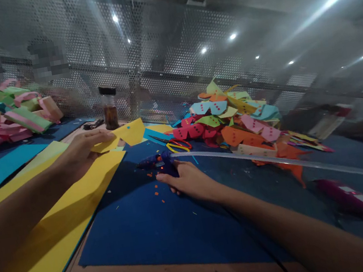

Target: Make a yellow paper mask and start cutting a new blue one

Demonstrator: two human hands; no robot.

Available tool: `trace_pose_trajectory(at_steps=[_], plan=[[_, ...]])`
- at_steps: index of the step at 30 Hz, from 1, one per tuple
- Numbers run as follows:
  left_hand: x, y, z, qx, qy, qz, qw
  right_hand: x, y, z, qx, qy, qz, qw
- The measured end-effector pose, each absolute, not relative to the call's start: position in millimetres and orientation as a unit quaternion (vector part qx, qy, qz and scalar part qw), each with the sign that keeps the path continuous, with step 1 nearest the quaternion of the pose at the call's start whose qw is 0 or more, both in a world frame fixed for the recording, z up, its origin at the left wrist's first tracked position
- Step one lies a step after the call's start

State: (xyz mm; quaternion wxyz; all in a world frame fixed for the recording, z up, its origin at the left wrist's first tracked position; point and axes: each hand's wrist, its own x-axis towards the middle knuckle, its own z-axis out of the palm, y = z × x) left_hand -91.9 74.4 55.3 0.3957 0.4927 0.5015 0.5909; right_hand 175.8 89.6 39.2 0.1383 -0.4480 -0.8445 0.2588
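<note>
My left hand (81, 154) is closed on a yellow paper cutout (132, 133), which it holds up above the table with the thumb below and fingers on top. In my right hand (185, 180) is a dark blue glue gun (156, 163), its nozzle pointing left towards the cutout but apart from it. A long clear glue stick (240, 152) runs out of the gun's back to the right. Under my left arm lie large yellow paper sheets (67, 226). Just beyond the glue gun rest scissors (179, 145) with red and yellow handles.
Coloured paper cutouts (214, 121) form a heap at the back right. Folded paper pieces (6, 120) are piled at the back left. A jar with a black lid (110, 113) stands by the perforated metal screen (159, 50). A purple pouch-like item (352, 199) lies at right.
</note>
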Motion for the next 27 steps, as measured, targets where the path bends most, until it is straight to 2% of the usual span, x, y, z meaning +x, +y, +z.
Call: trace_pose_trajectory(at_steps=[4,13,22,27], plan=[[-94.6,75.9,52.0,0.484,0.460,0.599,0.442,169.8,93.8,36.3,-0.445,-0.850,0.254,0.125],[-95.3,77.0,50.7,0.491,0.445,0.596,0.454,166.2,95.4,37.9,-0.453,-0.850,0.244,0.112],[-100.0,75.6,47.4,0.559,0.468,0.579,0.365,168.5,93.6,36.7,-0.448,-0.842,0.270,0.132],[-93.5,73.5,52.8,0.504,0.470,0.598,0.410,172.0,90.7,35.8,-0.457,-0.832,0.285,0.134]])
